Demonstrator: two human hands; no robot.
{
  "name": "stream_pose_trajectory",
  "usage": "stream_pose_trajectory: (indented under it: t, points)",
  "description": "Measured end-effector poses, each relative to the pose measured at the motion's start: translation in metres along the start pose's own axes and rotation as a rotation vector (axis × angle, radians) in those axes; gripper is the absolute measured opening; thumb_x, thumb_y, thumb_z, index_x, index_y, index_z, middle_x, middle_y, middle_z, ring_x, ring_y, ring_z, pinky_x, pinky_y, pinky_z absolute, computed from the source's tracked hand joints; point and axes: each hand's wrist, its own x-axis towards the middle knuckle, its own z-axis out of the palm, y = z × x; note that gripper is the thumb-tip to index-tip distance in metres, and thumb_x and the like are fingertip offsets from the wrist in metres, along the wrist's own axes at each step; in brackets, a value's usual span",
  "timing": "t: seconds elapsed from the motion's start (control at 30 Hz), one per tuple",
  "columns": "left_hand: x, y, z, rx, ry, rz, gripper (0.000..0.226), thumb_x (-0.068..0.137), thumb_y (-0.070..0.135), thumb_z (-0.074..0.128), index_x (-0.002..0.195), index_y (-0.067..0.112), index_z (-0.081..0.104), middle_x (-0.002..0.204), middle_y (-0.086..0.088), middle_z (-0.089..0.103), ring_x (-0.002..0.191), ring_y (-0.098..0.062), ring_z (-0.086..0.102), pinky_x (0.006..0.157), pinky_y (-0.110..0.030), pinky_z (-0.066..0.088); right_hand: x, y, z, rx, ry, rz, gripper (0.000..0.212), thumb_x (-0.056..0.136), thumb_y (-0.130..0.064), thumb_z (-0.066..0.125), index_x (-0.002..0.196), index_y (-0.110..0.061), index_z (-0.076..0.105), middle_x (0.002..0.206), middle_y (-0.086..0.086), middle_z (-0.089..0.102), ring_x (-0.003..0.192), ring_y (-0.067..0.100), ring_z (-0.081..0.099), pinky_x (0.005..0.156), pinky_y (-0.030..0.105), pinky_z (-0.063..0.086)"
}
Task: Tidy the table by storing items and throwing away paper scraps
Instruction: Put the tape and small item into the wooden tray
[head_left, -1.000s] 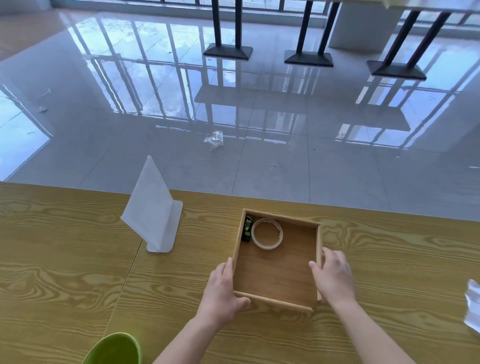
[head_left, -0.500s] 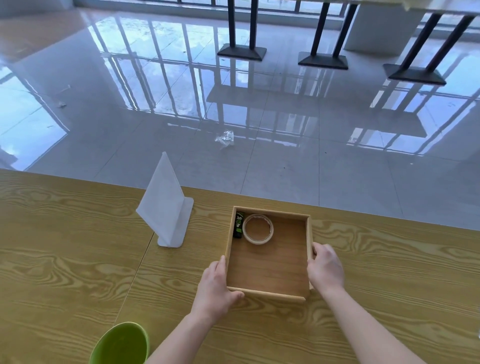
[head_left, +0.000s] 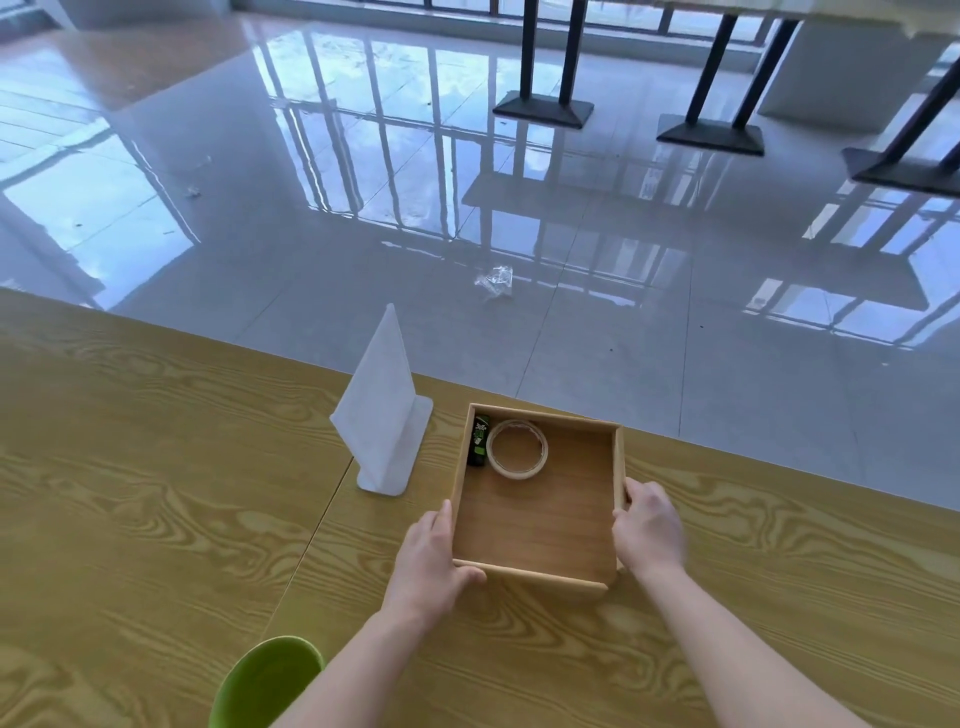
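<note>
A shallow square wooden box (head_left: 618, 452) stands on the yellow wood-grain table (head_left: 156, 493), near its far edge. Inside, in the box's far left corner, lie a roll of clear tape (head_left: 517, 449) and a small black and green tube (head_left: 479, 439). My left hand (head_left: 428, 561) grips the box's near left corner, thumb over the front rim. My right hand (head_left: 649, 530) holds the right wall, fingers against the outside.
A white tilted sign stand (head_left: 382, 415) is just left of the box. A green bin rim (head_left: 267, 680) shows at the bottom edge. On the glossy floor beyond the table lies a crumpled clear wrapper (head_left: 494, 280); black table bases (head_left: 543, 109) stand further back.
Both hands have slid the box away from me toward the table's far edge. The white paper scrap at the right edge has left the view as my head turned.
</note>
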Motion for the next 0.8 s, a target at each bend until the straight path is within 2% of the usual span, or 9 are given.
stream_pose_trajectory:
  t: [0.37,0.53,0.67,0.8]
  points:
    - [0.013,-0.021,-0.024,0.062,0.02,-0.045,0.104,0.077,0.037,0.081,0.154,0.007,0.018,0.149,-0.008,0.041,0.139,-0.024,0.033,0.114,-0.034,0.03,0.002,-0.029,0.019,0.023,-0.024,-0.052,0.02,0.093,-0.008,0.055,0.112,-0.008,0.062,0.1,0.006,0.055,0.083,0.019,0.047,0.071,0.031,0.039]
    - [0.018,-0.024,-0.035,0.095,0.01,-0.042,0.102,0.077,0.035,0.081,0.153,0.005,0.02,0.149,-0.01,0.04,0.139,-0.026,0.034,0.114,-0.033,0.03,0.0,-0.038,0.023,0.028,-0.044,-0.051,0.023,0.093,-0.01,0.056,0.115,-0.009,0.062,0.108,0.01,0.059,0.085,0.022,0.053,0.072,0.033,0.044]
    - [0.018,-0.025,-0.036,0.086,0.014,-0.025,0.092,0.075,0.034,0.082,0.147,0.006,0.031,0.141,-0.007,0.047,0.13,-0.026,0.042,0.109,-0.035,0.035,-0.001,-0.038,0.024,0.026,-0.034,-0.055,0.027,0.093,-0.01,0.057,0.12,-0.008,0.061,0.105,0.009,0.058,0.087,0.022,0.053,0.073,0.033,0.043]
    - [0.016,-0.025,-0.036,0.08,0.013,-0.021,0.086,0.076,0.034,0.082,0.143,0.005,0.036,0.139,-0.007,0.048,0.127,-0.026,0.043,0.108,-0.036,0.036,-0.003,-0.039,0.023,0.031,-0.041,-0.046,0.038,0.093,-0.01,0.058,0.131,-0.009,0.056,0.113,0.011,0.058,0.1,0.028,0.058,0.08,0.036,0.046]
